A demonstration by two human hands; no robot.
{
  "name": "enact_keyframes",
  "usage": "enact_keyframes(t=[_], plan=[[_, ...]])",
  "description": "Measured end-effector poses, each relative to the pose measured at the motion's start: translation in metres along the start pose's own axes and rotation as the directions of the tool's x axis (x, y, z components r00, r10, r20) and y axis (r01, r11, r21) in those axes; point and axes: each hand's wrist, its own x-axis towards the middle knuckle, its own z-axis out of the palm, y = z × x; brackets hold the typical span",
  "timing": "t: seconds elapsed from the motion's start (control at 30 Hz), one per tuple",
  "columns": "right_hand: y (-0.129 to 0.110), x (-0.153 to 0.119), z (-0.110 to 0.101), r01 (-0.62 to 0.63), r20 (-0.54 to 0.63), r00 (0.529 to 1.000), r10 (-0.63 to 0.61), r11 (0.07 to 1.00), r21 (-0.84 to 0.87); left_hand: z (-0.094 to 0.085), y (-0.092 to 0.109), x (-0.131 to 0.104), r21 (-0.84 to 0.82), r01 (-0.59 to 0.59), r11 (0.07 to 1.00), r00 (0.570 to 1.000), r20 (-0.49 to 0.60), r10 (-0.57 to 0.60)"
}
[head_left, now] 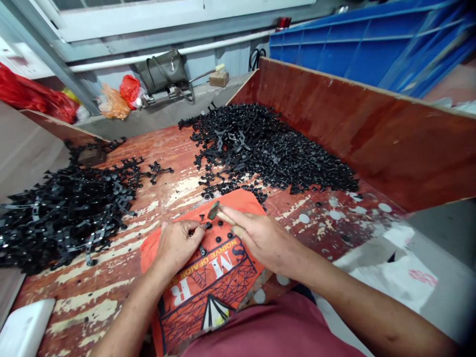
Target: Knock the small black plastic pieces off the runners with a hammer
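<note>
My right hand (262, 238) is closed around the pale handle of a small hammer (214, 210), whose greenish metal head points left. Just left of it, my left hand (179, 242) pinches a small black part (191, 232), mostly hidden by the fingers. Both hands are over an orange printed cloth (238, 201) spread at the front edge of the table. Several loose small black pieces (218, 239) lie on the cloth between the hands. A short black link (203, 250) lies beside my left thumb.
Black jointed parts form a heap (70, 208) at left. Another large heap (267, 144) of small black pieces lies against the reddish board (353, 124). Behind are a blue crate (334, 49), a dark green bag (163, 72) and a wooden block (219, 79). A white device (28, 327) sits front left.
</note>
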Motion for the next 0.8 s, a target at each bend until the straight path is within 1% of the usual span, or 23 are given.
enact_keyframes(t=[0.07, 0.1, 0.13, 0.17, 0.23, 0.27, 0.3, 0.4, 0.43, 0.53, 0.57, 0.6, 0.7, 0.73, 0.8], plan=[[-0.003, 0.005, 0.004, 0.046, -0.079, 0.996, -0.046, 0.999, 0.005, 0.001, -0.002, 0.000, 0.008, -0.006, 1.000, 1.000, -0.010, 0.006], [-0.004, 0.007, 0.007, 0.049, -0.108, 0.993, -0.049, 0.999, -0.005, 0.001, -0.003, 0.000, 0.012, -0.012, 1.000, 1.000, -0.014, 0.012], [-0.004, 0.008, 0.010, 0.037, -0.111, 0.993, -0.040, 0.999, -0.029, 0.002, -0.004, 0.000, 0.015, -0.019, 1.000, 1.000, -0.018, 0.019], [-0.003, 0.008, 0.013, 0.012, -0.084, 0.996, -0.018, 0.998, -0.064, 0.002, -0.006, 0.000, 0.018, -0.027, 0.999, 0.999, -0.022, 0.028], [0.000, 0.009, 0.018, -0.042, 0.018, 0.999, 0.045, 0.989, -0.139, 0.003, -0.008, 0.000, 0.030, -0.047, 0.998, 0.999, -0.019, 0.047], [0.002, 0.008, 0.020, -0.050, 0.054, 0.997, 0.059, 0.986, -0.162, 0.003, -0.009, 0.000, 0.037, -0.055, 0.998, 0.998, -0.015, 0.055], [0.002, 0.008, 0.021, -0.043, 0.052, 0.997, 0.052, 0.986, -0.163, 0.003, -0.010, 0.000, 0.042, -0.061, 0.997, 0.998, -0.008, 0.061], [0.003, 0.007, 0.021, 0.009, -0.039, 0.999, -0.014, 0.993, -0.121, 0.003, -0.011, 0.000, 0.056, -0.066, 0.996, 0.998, 0.003, 0.066], [0.003, 0.007, 0.021, 0.004, -0.038, 0.999, -0.009, 0.991, -0.131, 0.004, -0.011, 0.000, 0.058, -0.064, 0.996, 0.998, 0.001, 0.064], [0.005, 0.008, 0.023, -0.067, 0.070, 0.994, 0.084, 0.973, -0.221, 0.004, -0.011, 0.000, 0.058, -0.059, 0.997, 0.998, -0.001, 0.059], [0.006, 0.009, 0.023, -0.073, 0.086, 0.992, 0.094, 0.973, -0.220, 0.004, -0.010, 0.000, 0.051, -0.057, 0.997, 0.998, 0.001, 0.057], [0.007, 0.009, 0.022, -0.066, 0.076, 0.994, 0.081, 0.980, -0.187, 0.004, -0.010, 0.000, 0.040, -0.052, 0.998, 0.999, -0.001, 0.052], [0.010, 0.010, 0.016, -0.011, -0.045, 0.999, 0.010, 1.000, -0.026, 0.005, -0.012, -0.001, -0.015, -0.027, 1.000, 0.999, -0.018, 0.027], [0.011, 0.009, 0.013, -0.005, -0.073, 0.997, 0.005, 1.000, 0.005, 0.006, -0.014, -0.001, -0.048, -0.017, 0.999, 1.000, -0.025, 0.016], [0.013, 0.006, 0.007, -0.027, -0.093, 0.995, 0.028, 0.999, 0.018, 0.007, -0.017, -0.001, -0.132, -0.002, 0.991, 0.999, -0.035, -0.003]])
